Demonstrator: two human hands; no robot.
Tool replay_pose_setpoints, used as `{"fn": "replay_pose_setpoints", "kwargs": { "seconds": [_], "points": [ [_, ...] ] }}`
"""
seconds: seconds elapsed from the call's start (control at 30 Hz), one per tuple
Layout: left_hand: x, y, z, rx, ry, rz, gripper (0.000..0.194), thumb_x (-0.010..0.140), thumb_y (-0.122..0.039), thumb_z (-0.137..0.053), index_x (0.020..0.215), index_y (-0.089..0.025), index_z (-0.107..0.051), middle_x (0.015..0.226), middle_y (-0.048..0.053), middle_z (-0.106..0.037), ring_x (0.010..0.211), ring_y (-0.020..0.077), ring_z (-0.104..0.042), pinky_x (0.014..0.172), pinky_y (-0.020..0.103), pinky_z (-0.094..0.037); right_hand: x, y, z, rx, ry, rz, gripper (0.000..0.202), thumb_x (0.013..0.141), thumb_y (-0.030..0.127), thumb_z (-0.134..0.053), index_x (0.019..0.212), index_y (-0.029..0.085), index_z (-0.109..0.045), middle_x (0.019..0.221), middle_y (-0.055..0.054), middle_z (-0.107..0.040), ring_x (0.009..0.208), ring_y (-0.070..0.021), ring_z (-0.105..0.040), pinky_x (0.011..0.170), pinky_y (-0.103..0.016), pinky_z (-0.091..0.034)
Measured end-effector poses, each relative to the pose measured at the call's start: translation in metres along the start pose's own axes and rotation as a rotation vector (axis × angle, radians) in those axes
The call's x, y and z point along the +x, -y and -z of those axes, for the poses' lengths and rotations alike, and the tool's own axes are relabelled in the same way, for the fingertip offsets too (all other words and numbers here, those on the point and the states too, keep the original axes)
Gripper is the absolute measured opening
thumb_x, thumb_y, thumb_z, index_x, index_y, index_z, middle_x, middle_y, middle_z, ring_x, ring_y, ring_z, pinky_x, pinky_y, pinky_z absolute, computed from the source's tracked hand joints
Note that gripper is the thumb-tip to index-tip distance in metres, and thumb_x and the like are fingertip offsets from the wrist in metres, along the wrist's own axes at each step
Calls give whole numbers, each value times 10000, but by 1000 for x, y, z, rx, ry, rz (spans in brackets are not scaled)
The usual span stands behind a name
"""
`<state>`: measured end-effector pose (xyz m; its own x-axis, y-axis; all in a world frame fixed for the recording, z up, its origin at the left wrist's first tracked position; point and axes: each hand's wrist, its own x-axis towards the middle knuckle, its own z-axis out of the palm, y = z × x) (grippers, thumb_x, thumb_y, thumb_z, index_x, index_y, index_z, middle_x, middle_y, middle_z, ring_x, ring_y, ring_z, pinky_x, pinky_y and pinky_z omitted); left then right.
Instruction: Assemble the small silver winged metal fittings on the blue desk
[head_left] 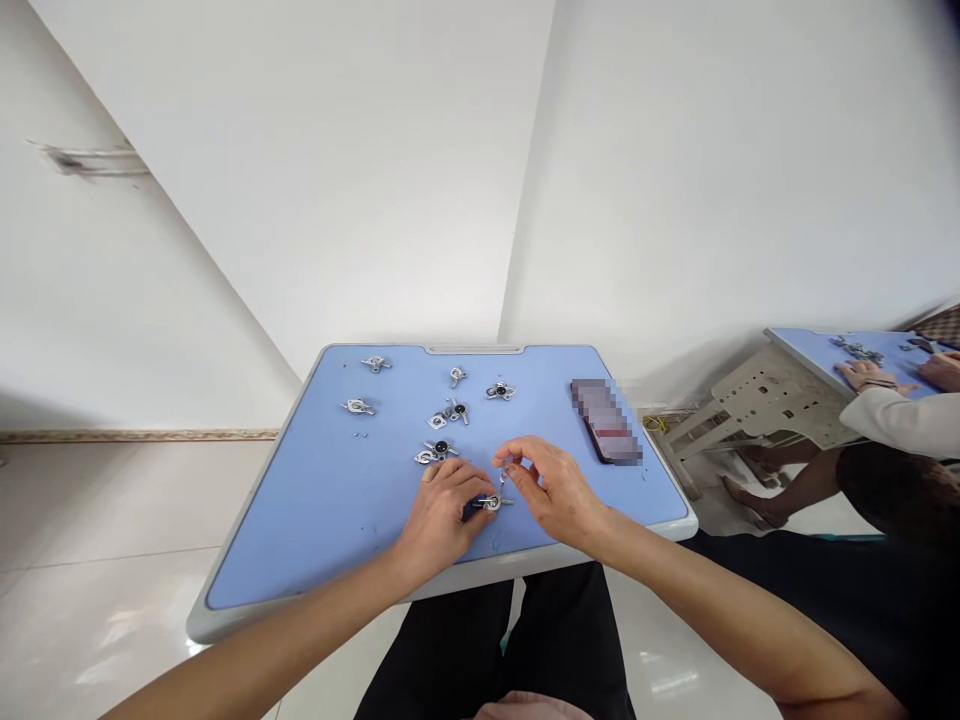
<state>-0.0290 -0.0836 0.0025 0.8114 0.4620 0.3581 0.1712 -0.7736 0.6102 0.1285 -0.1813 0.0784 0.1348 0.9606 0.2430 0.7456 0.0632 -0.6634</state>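
My left hand (452, 505) pinches a small silver metal fitting (492, 504) against the blue tabletop, near the front edge. Just right of it, my right hand (553, 490) has its thumb and fingers closed on a small screwdriver (502, 482) with a clear handle. Its thin shaft points down and meets the fitting; the exact contact spot is too small to make out. Beyond my left fingers lies a fitting with a black round part (441, 447), next to a silver plate (426, 457).
More metal fittings lie farther back, among them one at the far left (376, 364) and one with a black centre (500, 391). A phone (606, 422) rests at the right side. Beyond the desk's right edge, another person's hands (870, 377) are at a second blue desk (814, 345).
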Motion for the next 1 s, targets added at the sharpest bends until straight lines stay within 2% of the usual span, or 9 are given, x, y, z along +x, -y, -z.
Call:
{"fn": "replay_pose_setpoints", "kwargs": {
  "seconds": [0.1, 0.17, 0.3, 0.4, 0.5, 0.57, 0.63, 0.77, 1.0],
  "points": [
    [-1, 0, -1, 13, -11, 0, 150, 821, -161, -666, 946, -244, -679, 1015, 21, -723, 985, 248, -575, 885, 451, -424, -2, 2, -3, -50, -77, 57, 98, 941, 247, -547, 973, 225, -637, 985, -60, -683, 864, -176, -636, 664, -286, -490],
    [-1, 0, -1, 17, -19, -6, 130, 833, -171, -655, 936, -246, -679, 1020, 23, -722, 991, 248, -576, 896, 456, -425, -2, 1, -4, -29, -131, 122, 134, 952, 219, -521, 934, 228, -654, 952, -56, -689, 886, -178, -638, 724, -308, -513],
    [0, -1, 0, 20, -11, -5, 88, 837, -196, -668, 911, -242, -684, 1008, 22, -724, 996, 249, -579, 890, 452, -432, -1, -5, -3, 41, -133, 190, 291, 962, 119, -403, 1070, 240, -645, 1047, -54, -720, 972, -174, -644, 824, -345, -540],
    [0, -1, 0, 30, -6, -9, 96, 833, -203, -679, 921, -241, -687, 1001, 26, -724, 971, 246, -582, 865, 444, -438, -3, -7, -5, 27, -171, 171, 263, 960, 145, -434, 1082, 236, -648, 1094, -68, -718, 1004, -193, -637, 836, -372, -542],
    [0, -1, 0, 37, -6, -10, 111, 818, -190, -694, 915, -243, -687, 998, 24, -726, 972, 252, -584, 860, 448, -437, -5, -8, -13, 65, -223, 119, 238, 959, 197, -485, 1150, 239, -620, 990, -61, -736, 917, -193, -653, 809, -370, -541],
    [0, 0, -1, 37, -5, -9, 125, 815, -178, -693, 920, -245, -687, 1010, 22, -725, 991, 254, -581, 879, 456, -430, -5, -8, -17, 178, -225, 39, 372, 947, 192, -498, 1316, 240, -498, 989, -45, -743, 880, -171, -669, 795, -350, -544],
    [-1, 0, 0, 36, 1, -7, 121, 824, -180, -682, 927, -244, -685, 1021, 23, -726, 1003, 255, -577, 893, 461, -422, -5, -6, -17, 305, -215, -47, 460, 924, 199, -529, 1370, 231, -420, 1047, -46, -740, 889, -157, -680, 794, -333, -547],
    [0, -1, 0, 31, 13, 1, 107, 822, -180, -684, 911, -241, -679, 1016, 19, -727, 1003, 256, -579, 893, 464, -416, -4, -2, -11, 385, -162, -157, 188, 904, 209, -533, 1063, 218, -631, 1025, -42, -728, 870, -148, -674, 786, -311, -541],
    [-1, -1, 0, 42, 3, 5, 157, 805, -154, -689, 931, -248, -688, 995, 22, -724, 984, 257, -583, 875, 454, -423, -4, -4, -12, 187, -214, 29, 96, 885, 182, -579, 924, 222, -656, 884, -23, -681, 776, -143, -600, 704, -283, -496]
  ]
}}
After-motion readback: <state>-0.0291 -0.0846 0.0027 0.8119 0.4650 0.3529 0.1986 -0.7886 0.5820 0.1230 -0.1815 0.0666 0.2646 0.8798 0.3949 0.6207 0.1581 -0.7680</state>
